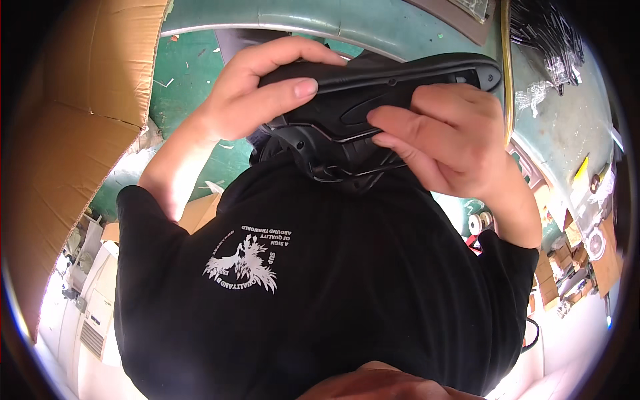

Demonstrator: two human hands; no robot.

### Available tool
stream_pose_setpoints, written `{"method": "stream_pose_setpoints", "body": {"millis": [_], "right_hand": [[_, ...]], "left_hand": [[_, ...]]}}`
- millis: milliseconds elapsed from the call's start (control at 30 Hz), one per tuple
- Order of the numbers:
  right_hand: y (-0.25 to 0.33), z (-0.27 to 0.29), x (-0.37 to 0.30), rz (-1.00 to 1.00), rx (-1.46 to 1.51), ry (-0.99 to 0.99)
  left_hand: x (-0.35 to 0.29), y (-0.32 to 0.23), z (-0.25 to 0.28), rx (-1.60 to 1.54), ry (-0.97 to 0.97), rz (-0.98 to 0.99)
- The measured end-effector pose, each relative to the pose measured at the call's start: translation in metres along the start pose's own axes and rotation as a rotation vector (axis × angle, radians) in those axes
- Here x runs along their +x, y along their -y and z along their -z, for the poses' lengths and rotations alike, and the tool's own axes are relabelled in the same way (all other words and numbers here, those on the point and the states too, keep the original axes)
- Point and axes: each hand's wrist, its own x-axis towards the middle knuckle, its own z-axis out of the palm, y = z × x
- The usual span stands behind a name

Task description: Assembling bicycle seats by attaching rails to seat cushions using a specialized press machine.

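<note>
A long black plastic housing (333, 107) is held up in front of my chest, above the edge of the table. Its face has an oval recess and small round holes, and a curved, bracket-like black part (320, 157) shows below it. My left hand (257, 87) wraps round the left end, thumb on the face and fingers over the top. At the right half, my right hand (457, 137) is closed, with index finger and thumb together at the lower edge of the face. Any small thing between those fingertips is hidden.
A large open cardboard box (87, 100) stands close on the left. Scraps lie on the green tabletop (180, 87). Thin black strips (547, 33) lie bundled at the far right, partly in clear plastic. White spools (477, 221) sit beyond my right forearm.
</note>
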Motion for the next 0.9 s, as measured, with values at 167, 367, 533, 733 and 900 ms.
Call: {"method": "stream_pose_setpoints", "body": {"millis": [167,367,533,733,900], "right_hand": [[-0.001,-0.005,0.003,-0.079,-0.02,-0.026],[-0.007,-0.006,0.004,-0.057,0.033,-0.061],[-0.006,-0.004,0.011,-0.03,-0.051,-0.059],[-0.031,0.006,0.019,0.027,-0.073,-0.068],[-0.044,0.033,0.036,-0.268,-0.418,-0.515]], "left_hand": [[0.0,-0.001,-0.001,0.008,-0.012,0.004],[0.006,-0.002,0.006,0.047,0.015,-0.018],[0.019,-0.015,0.009,0.17,0.095,-0.077],[0.029,-0.011,0.007,0.129,-0.048,-0.153],[0.068,-0.012,0.013,-0.043,-0.483,-0.193]]}}
